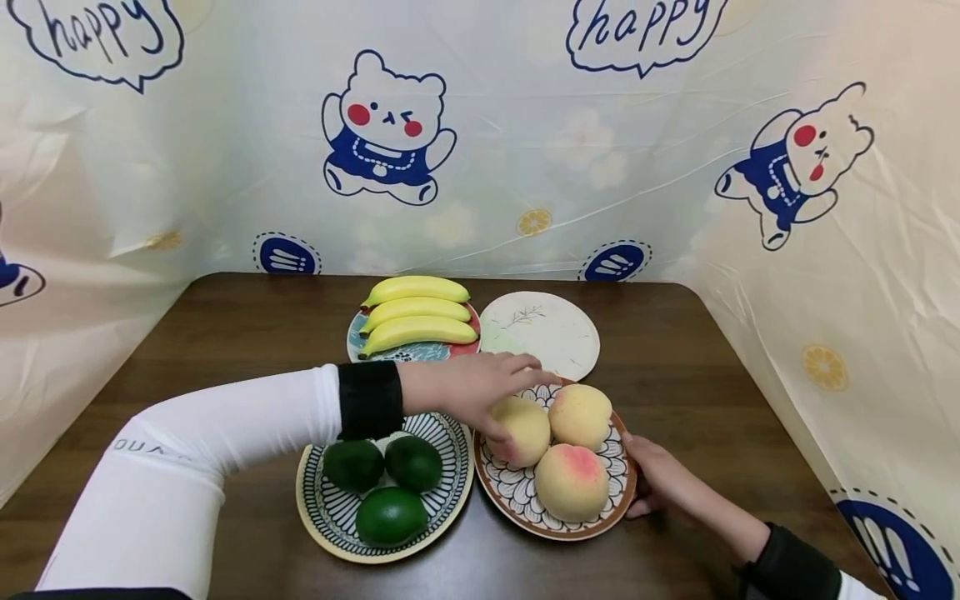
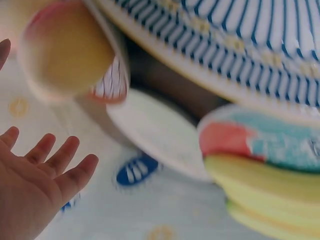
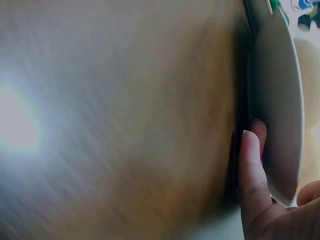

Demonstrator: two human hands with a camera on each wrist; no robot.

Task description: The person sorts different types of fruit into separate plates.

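My left hand (image 1: pixel 468 383) reaches over the left peach (image 1: pixel 521 432) on the brown-rimmed plate (image 1: pixel 517 526). In the left wrist view its fingers (image 2: pixel 67 150) are spread and relaxed, apart from the peach (image 2: pixel 65 52) there. Whether the thumb touches the left peach in the head view I cannot tell. Two more peaches, one at the back (image 1: pixel 581 417) and one in front (image 1: pixel 572 483), lie on that plate. At the plate's right edge my right hand (image 1: pixel 660 473) grips the rim; in the right wrist view its fingers (image 3: pixel 255 175) lie against the underside of the plate (image 3: pixel 277 110).
Left of the peaches, a blue-patterned plate (image 1: pixel 330 546) holds three green avocado-like fruits (image 1: pixel 391 517). Behind it, three bananas (image 1: pixel 420 333) lie on a colourful plate (image 1: pixel 358 346). A pale plate (image 1: pixel 547 333) stands at back right on the brown table (image 1: pixel 247 333), before a printed cloth (image 1: pixel 510 150).
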